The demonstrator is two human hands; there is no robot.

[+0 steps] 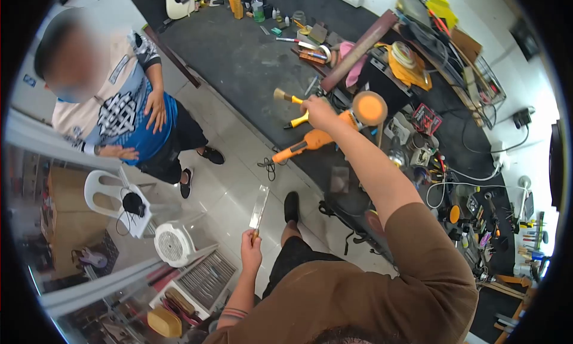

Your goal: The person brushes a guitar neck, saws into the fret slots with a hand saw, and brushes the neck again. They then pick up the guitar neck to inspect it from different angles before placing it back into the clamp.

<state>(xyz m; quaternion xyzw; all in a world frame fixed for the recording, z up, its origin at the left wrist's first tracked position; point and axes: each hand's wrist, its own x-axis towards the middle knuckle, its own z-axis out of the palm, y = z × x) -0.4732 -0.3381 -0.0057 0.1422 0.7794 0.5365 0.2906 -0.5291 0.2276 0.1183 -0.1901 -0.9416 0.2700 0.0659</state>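
- Gripping a paintbrush (284, 96) in the right hand (319, 112), fingers closed round the end of its yellow handle, bristles pointing out of the fist to the left, above the dark workbench (239, 57).
- Just beneath that grip, a yellow-handled tool (296, 122) lying on the bench; touching the knuckles or not, cannot tell.
- Just behind the grip, beside the wrist, a round orange polishing pad (370, 108), flat face turned up toward the camera.
- Below the grip and under the forearm, an orange power tool (307, 142) at the near edge of the bench, with a black cord (267, 166) dangling off the edge.
- Clamping a flat metal blade (259, 208) in the left hand (251, 250), fist shut on its lower end, blade rising straight out of the top of the grip and leaning slightly right, over the tiled floor (230, 189).
- Well apart from each other, the two grips: right one stretched far forward, left one kept close to the body.
- Far out to the left of both grips, another person (128, 114) standing, hands resting against own shirt.
- Left of the blade grip, a white plastic chair (101, 189) and a white fan (172, 244) on the floor.
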